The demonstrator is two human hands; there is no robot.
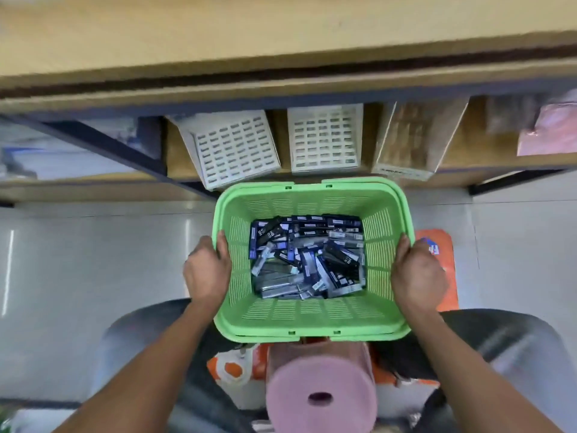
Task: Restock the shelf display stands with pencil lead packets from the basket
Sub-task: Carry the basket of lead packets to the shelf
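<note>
1. Gripping the green basket [312, 320] by its two side rims, I had my left hand [204, 270] curled over the left edge and my right hand [416, 276] curled over the right edge, thumbs hooked inside the rim.
2. The basket's far rim sat just beside the front edge of the lower shelf [499, 170], with open tiled floor [93, 260] to the left and right of it.
3. Its near rim lay just above a pink stool [321, 389] close to my body.
4. The pencil lead packets [307, 257] lay in a loose heap on the basket's floor, dark blue, black and grey; too many and too jumbled for me to count.
5. Two white slotted display stands [237, 146] stood on the shelf just beyond the basket, tilted back, side by side with a gap between them.
6. One clear-fronted box [409, 145] stood to the right of the stands.
7. An orange packet [446, 264] lay on the floor, partly hidden behind my right hand.
</note>
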